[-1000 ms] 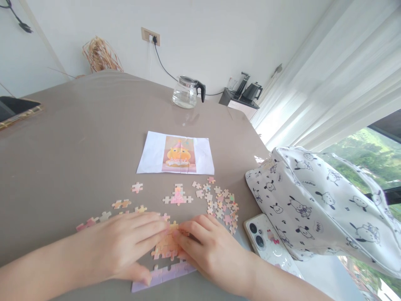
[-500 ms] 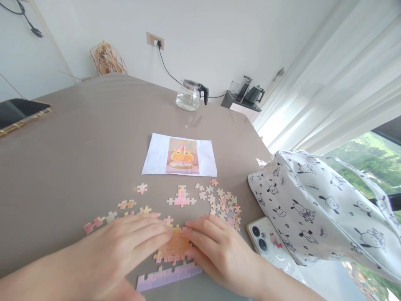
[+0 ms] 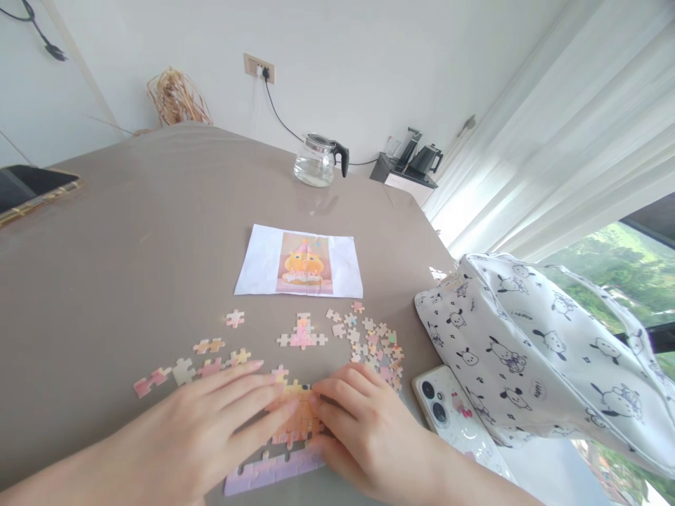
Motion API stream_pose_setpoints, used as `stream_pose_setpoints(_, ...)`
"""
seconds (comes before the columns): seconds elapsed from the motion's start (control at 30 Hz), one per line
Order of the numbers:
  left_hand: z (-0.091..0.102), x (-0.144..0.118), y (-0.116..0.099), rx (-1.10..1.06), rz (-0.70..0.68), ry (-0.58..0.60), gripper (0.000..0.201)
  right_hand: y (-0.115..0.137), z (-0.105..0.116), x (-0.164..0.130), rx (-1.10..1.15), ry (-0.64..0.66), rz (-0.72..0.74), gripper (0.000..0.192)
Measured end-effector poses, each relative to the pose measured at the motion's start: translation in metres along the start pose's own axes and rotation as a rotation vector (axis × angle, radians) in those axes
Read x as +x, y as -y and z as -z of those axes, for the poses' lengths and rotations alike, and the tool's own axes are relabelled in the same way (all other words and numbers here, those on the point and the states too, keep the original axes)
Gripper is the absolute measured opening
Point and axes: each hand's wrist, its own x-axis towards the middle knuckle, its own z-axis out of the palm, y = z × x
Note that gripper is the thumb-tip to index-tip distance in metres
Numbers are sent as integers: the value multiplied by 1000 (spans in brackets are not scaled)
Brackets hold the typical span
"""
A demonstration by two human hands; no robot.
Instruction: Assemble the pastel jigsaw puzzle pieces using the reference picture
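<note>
A joined section of orange jigsaw puzzle lies on the table between my two hands and is partly covered by them. My left hand reaches over its left side with fingers stretched out and fairly flat. At its right edge my right hand is closed, with bent fingers and the thumb gripping the border. Just below is a lilac strip of joined puzzle pieces, apart from the orange section. A small pink joined cluster lies farther up. Beyond it, a paper sheet shows a printed cake-like figure.
Loose puzzle pieces lie scattered at right, and several more pieces at left. A phone and a white patterned bag stand on the right. A glass kettle is at the back; a dark-topped tray sits far left.
My left fingers have slid right, farther over the orange section. My right hand stays at its right edge, its thumb covering the end of the lilac strip. The view has shifted slightly.
</note>
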Motion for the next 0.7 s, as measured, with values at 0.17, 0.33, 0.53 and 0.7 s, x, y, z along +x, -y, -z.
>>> stream_pose_setpoints(0.17,-4,-3,3,-11,-58,-45,81,0,-3,2,-5,-15,-9,21)
stream_pose_setpoints(0.33,-18,-11,-9,-59,107,-65,82,5,-1,4,-47,70,-41,24)
stream_pose_setpoints(0.53,-24,-12,-12,-45,185,-122,90,1,-6,7,-100,12,-65,24)
stream_pose_setpoints(0.7,-17,-13,-10,-51,157,-153,88,0,-12,8,-107,-14,-91,21)
